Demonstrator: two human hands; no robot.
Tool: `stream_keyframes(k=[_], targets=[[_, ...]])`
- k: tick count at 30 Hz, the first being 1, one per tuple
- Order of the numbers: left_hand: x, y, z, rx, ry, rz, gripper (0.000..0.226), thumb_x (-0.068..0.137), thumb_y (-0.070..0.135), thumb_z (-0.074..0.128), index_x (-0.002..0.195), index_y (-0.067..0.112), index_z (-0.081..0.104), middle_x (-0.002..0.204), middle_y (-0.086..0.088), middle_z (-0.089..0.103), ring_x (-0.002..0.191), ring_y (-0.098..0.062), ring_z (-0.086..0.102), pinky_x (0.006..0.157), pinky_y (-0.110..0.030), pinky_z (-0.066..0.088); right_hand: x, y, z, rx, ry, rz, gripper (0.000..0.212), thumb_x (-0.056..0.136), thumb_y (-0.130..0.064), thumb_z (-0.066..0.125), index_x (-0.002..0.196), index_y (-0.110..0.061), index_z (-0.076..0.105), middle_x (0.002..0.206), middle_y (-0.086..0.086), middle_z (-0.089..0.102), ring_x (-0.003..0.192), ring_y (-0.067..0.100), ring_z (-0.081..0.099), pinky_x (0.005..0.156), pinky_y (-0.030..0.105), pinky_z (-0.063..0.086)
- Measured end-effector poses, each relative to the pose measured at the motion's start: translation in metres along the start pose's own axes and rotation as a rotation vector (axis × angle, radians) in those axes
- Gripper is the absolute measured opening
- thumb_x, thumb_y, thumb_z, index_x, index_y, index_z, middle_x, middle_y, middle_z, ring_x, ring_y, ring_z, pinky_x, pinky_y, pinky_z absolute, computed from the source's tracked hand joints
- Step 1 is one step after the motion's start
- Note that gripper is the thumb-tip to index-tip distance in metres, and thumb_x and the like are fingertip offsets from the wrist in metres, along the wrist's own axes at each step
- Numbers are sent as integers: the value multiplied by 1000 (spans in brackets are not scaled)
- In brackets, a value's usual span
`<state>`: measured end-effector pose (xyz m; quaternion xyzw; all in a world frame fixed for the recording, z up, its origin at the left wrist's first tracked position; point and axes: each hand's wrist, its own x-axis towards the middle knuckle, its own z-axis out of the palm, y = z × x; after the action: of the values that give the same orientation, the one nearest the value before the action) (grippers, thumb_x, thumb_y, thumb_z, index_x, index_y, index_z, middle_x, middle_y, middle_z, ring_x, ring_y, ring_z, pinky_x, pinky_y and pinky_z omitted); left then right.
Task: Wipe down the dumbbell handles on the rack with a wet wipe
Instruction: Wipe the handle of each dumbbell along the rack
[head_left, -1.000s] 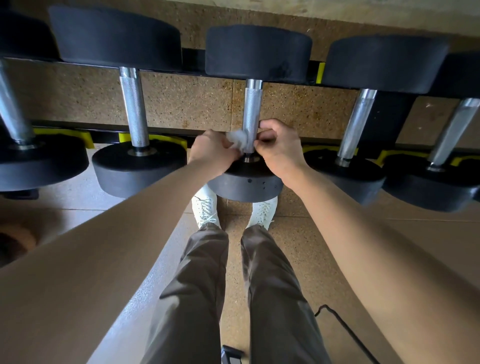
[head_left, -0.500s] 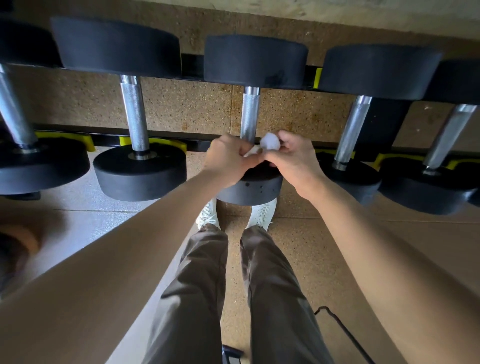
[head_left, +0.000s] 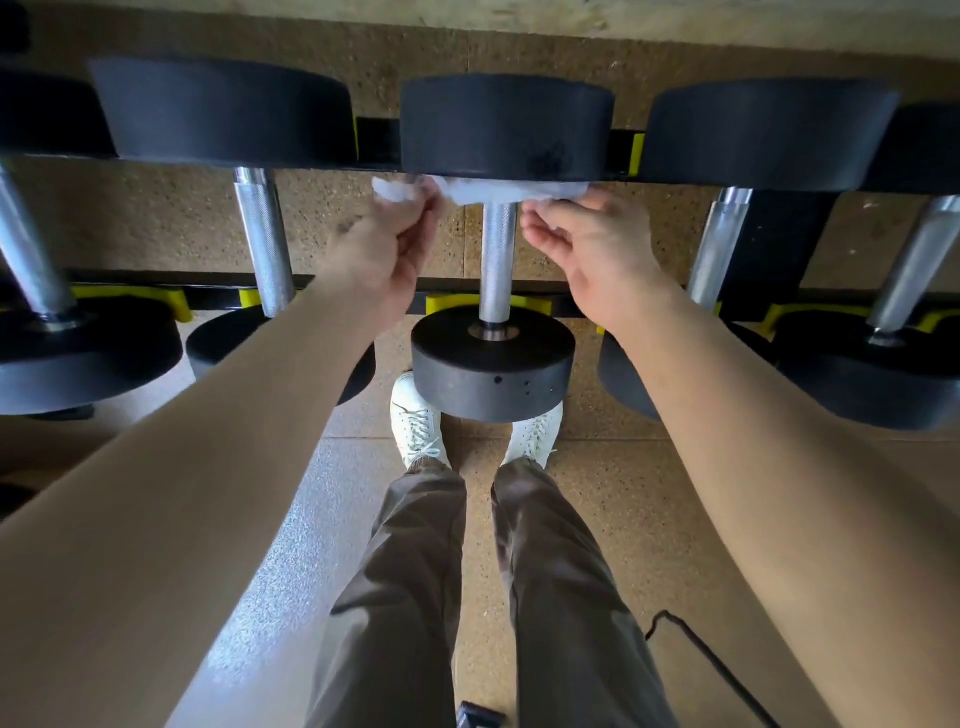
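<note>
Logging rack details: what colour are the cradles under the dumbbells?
Yellow cradles, clearest in the head view.

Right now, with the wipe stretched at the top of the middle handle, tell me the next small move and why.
Probably draw the wet wipe down along the middle handle. The left hand and right hand each pinch one end, stretching it across the handle's far end, and the knurled bar below lies bare.
</note>
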<state>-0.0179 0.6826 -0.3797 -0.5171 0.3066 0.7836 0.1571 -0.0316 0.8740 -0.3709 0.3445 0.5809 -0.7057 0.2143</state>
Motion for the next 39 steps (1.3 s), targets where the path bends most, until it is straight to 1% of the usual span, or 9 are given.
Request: stream_keyframes(k=[4,8,15,21,26,28,31,36,39], targets=[[7,-26,8,236,95,105,27,82,-4,76,108,-3,71,101,-14,77,91,-21,77,72,-23,60,5,5,-6,-3,215,-25,8,86,1,72,92,-2,69,85,14,74,69,17,73,66,25,58],[8,-40,20,498,131,240,16,80,4,82,86,17,77,90,0,79,75,-8,73,72,-20,58,15,7,-15,-133,357,-80,11,87,-9,74,96,-8,68,82,7,73,59,7,67,56,20,55],[27,-29,-14,729,481,296,19,78,21,86,95,26,80,85,8,77,78,-7,73,69,-23,59,5,20,-6,-457,-6,-92,15,88,-15,75,94,-2,71,75,4,70,60,6,62,58,19,53],[11,-38,-7,760,72,338,10,80,13,85,86,19,78,84,1,76,64,-6,64,62,-17,51,15,26,-34,-339,354,18,12,89,-17,73,96,-12,66,79,1,69,58,5,61,56,19,51],[27,-32,-32,911,457,315,16,75,17,85,88,24,82,83,5,77,75,-14,74,70,-30,63,-1,37,-29,-586,-73,61,9,86,-16,75,88,-10,69,79,3,71,62,8,64,54,19,51],[27,-34,-33,1033,334,282,14,75,14,83,83,25,81,80,2,76,69,-14,71,67,-33,64,1,39,-35,-622,12,56,10,84,-15,75,78,-14,67,76,4,69,65,13,63,59,26,51],[21,-37,-26,1372,135,299,12,82,20,80,90,29,80,90,8,71,70,-8,63,51,-17,45,4,39,-49,-803,186,-3,12,85,-17,71,75,-15,64,77,6,64,70,18,59,60,27,44],[26,-32,-45,1862,313,348,24,90,36,66,107,21,76,104,-2,72,85,-23,69,57,-25,48,-6,44,-31,-1047,-147,36,24,83,-18,73,67,-21,56,68,-10,54,62,0,48,40,3,30],[24,-31,-42,2037,287,413,30,94,38,59,112,19,73,105,-8,69,93,-29,66,67,-32,51,-3,46,-31,-1073,-128,23,28,82,-18,74,64,-23,53,67,-11,52,62,1,49,38,2,28]])
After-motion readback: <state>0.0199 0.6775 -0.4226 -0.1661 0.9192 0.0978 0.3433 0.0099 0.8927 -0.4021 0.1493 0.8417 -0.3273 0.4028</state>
